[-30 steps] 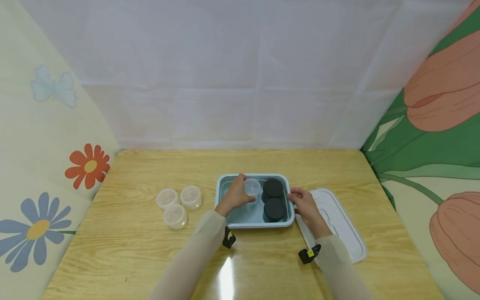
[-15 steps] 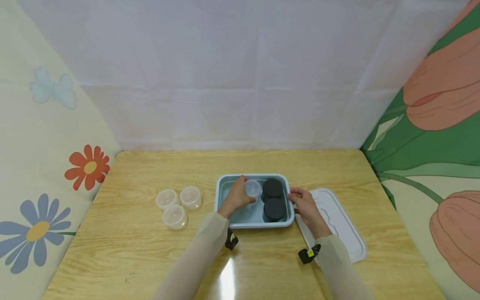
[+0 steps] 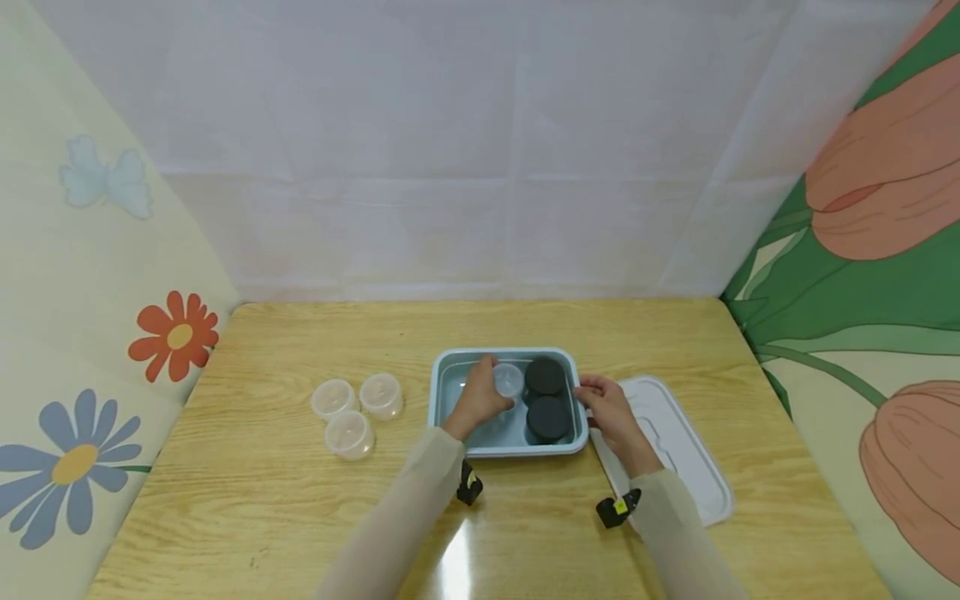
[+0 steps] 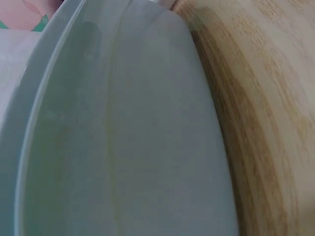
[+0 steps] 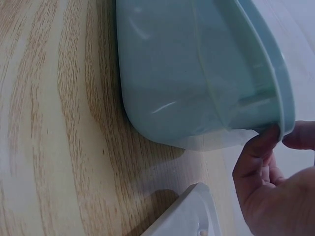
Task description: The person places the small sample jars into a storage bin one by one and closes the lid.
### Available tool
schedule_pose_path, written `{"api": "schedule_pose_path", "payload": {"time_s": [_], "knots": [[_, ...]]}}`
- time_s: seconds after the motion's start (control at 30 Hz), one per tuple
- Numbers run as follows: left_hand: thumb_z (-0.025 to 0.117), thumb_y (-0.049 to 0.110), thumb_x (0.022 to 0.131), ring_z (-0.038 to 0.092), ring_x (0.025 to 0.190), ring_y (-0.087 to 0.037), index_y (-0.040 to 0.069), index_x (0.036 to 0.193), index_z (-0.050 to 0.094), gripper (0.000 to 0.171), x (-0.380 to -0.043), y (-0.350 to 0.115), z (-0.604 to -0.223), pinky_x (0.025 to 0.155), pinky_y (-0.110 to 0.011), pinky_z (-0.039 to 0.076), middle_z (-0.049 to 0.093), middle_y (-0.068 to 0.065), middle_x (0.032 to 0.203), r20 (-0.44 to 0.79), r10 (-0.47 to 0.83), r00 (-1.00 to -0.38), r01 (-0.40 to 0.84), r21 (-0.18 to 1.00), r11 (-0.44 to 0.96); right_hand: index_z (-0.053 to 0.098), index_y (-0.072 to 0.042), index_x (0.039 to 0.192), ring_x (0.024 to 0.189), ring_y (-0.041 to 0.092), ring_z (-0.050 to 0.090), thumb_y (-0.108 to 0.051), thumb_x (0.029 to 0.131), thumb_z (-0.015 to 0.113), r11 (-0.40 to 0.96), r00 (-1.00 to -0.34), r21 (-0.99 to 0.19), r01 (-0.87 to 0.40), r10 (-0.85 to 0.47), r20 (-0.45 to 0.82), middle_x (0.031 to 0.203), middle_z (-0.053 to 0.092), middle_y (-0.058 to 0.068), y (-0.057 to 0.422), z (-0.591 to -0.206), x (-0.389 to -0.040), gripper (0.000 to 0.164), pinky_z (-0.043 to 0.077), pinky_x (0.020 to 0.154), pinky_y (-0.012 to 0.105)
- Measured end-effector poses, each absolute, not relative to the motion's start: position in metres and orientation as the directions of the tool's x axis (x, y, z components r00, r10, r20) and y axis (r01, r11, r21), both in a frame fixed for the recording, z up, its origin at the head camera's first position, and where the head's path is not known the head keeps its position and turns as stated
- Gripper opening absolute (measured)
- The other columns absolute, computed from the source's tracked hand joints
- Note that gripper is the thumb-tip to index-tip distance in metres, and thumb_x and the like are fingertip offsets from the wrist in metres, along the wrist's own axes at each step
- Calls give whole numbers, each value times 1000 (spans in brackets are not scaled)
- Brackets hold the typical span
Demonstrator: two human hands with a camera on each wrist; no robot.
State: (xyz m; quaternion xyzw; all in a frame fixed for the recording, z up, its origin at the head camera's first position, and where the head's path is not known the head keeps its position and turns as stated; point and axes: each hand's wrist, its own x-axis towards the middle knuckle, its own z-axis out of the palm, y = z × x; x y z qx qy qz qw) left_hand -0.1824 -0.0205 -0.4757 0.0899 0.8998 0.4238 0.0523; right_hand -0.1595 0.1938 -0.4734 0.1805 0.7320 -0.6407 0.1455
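Note:
My left hand [image 3: 480,397] reaches into a light blue plastic tub [image 3: 517,451] and grips a small clear round cup [image 3: 508,380], thumb and fingers on either side of it. Two black round-topped containers [image 3: 547,419] stand one behind the other in the tub, just right of the cup. On the tub's right end, my right hand [image 3: 611,412] pinches the rim; the right wrist view shows thumb and fingers of this hand [image 5: 275,182] on the rim. Only the tub's outer wall [image 4: 157,123] fills the left wrist view, with the left hand hidden there.
Three clear round cups [image 3: 350,434] stand grouped on the wooden table [image 3: 262,500], left of the tub. A white lid [image 3: 686,450] lies to the right, partly under the right forearm. A white cloth [image 3: 420,150] hangs behind the table.
My left hand has shifted slightly right with the clear cup, bringing it closer to the black containers. The right hand keeps its place on the tub's rim.

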Motion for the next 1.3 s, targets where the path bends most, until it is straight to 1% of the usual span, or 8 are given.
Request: {"api": "schedule_pose_path", "payload": {"time_s": [0.37,0.67,0.87,1.0,1.13,1.3], "knots": [[79,-3,60,54,97,-38,-8,114,45,64,-178,-21,-481,86,-48,48,55,-27,105,37,175,-984,136,791,597,48,3,127,77,6,54,-11,96,52,122,-891,-883,454,80,-447,94,59,0,193,-472,-160,35,48,59,22],[80,1,64,53,104,-39,-9,121,43,69,-178,-22,-476,93,-49,46,53,-29,113,-20,177,-984,94,786,611,48,4,128,77,6,54,-10,96,51,119,-892,-884,452,72,-447,93,58,0,194,-471,-159,35,47,58,22],[81,3,65,53,110,-40,-11,123,44,70,-177,-27,-470,96,-49,45,54,-29,116,-8,175,-985,108,762,639,47,4,128,76,6,55,-10,96,51,121,-890,-882,456,73,-450,94,58,1,194,-469,-159,35,48,59,22],[80,4,67,53,111,-41,-10,126,43,71,-177,-34,-464,95,-49,45,55,-30,118,-17,167,-986,89,790,607,47,3,128,78,6,54,-10,96,51,119,-887,-879,462,77,-456,94,57,0,194,-469,-159,35,49,59,22],[79,3,69,54,110,-41,-8,125,42,68,-177,-42,-459,93,-49,46,55,-29,117,-36,157,-987,59,824,564,48,2,129,78,6,54,-10,96,51,114,-882,-875,471,85,-464,95,57,1,194,-469,-159,35,49,60,21],[78,6,72,54,113,-40,-6,128,42,68,-176,-50,-452,95,-48,47,54,-28,123,-90,136,-987,0,834,551,48,3,128,78,6,54,-10,96,52,114,-885,-878,465,76,-459,95,58,1,194,-469,-158,35,50,60,21]]}}
